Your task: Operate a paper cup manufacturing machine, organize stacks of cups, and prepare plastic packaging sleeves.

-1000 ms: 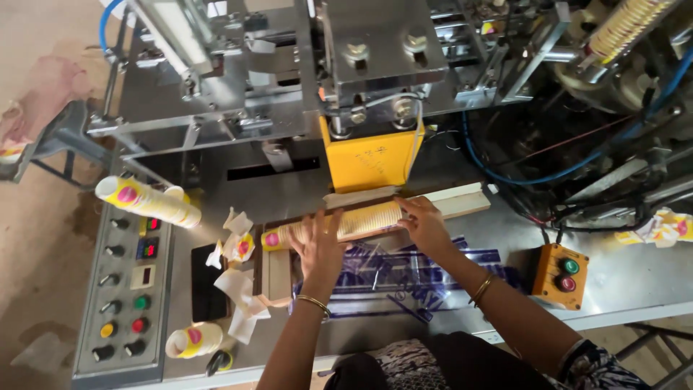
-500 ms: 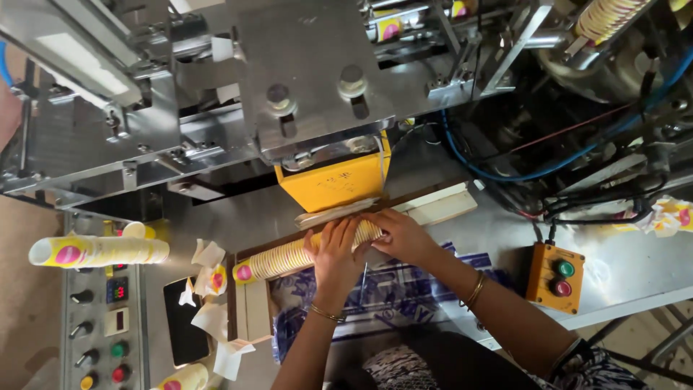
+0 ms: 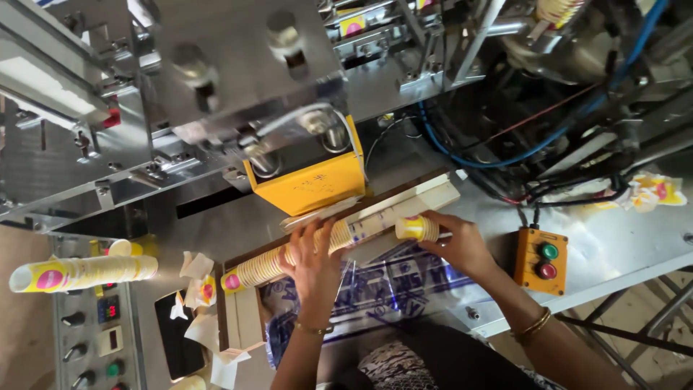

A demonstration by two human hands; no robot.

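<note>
Two hands on cup stack (image 3: 303,253): your left hand (image 3: 314,253) clenched on it, right hand (image 3: 458,242) gripped its end. Loading step; next likely needed sliding it straight under yellow housing (image 3: 310,184).

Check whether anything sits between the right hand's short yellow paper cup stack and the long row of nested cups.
Nothing visible does. The right hand holds the short yellow cup stack just off the long row's end, which the left hand grips.
</note>
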